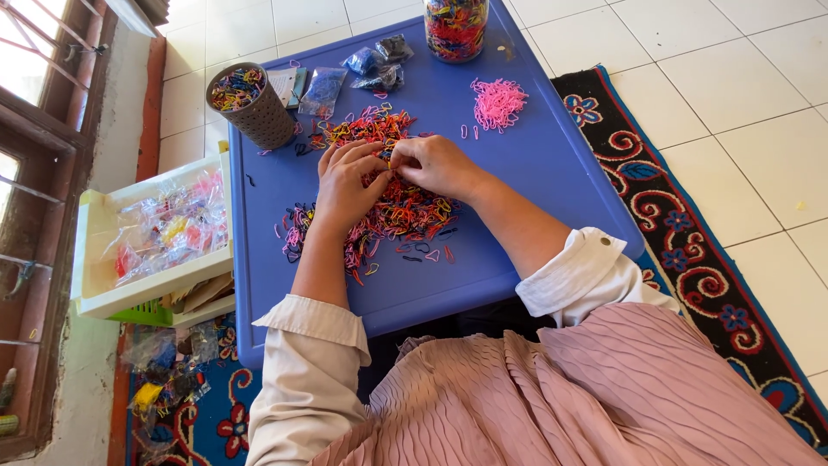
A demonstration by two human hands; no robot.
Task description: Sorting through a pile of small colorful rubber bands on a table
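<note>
I'm looking down on the blue tabletop [535, 164] and both hands are working right in the middle of it, fingertips meeting over the big heap of mixed-colour rubber bands [392, 211]; the left hand [345, 185] is curling its fingers down into the heap, and the right hand [435, 164] is pressing in just beside it, the two touching at the tips; whether either grip is actually pinching a band or just resting on the heap, I cannot tell, the fingers are hiding it; a separate little heap of pink bands [498, 102] is lying well apart toward the far edge, a clear jar of bands [455, 26] is standing at the far rim, a grey perforated cup [250, 103] full of bands is sitting at the far left corner, and small plastic bags [366, 69] are lying between cup and jar
</note>
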